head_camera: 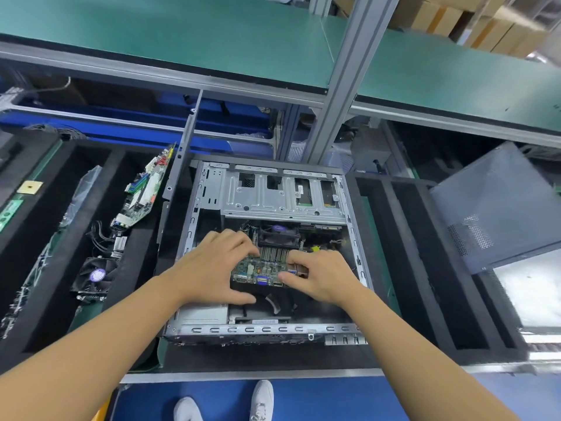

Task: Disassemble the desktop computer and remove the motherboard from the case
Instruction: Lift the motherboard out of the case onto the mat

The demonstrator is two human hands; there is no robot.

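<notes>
Both hands are on the motherboard (263, 270), which sits low in the middle of the frame inside the case (264, 329). The left hand (217, 265) curls over its left side and the right hand (318, 278) pinches its near edge by the ports.

The near edge looks tilted up, so I judge the board is being lifted out. To do it well, raise it evenly with both hands, draw the ports back from the case wall, and keep the cooler (277, 235) from catching under the drive cage (273, 192) above it. Hold the board by its edges, not its parts.

Left of the case, a foam tray (121, 165) holds a second board (142, 192) on edge, a loose fan (94, 278) and cables. The slots of the right tray (425, 268) are too dark to read.
</notes>
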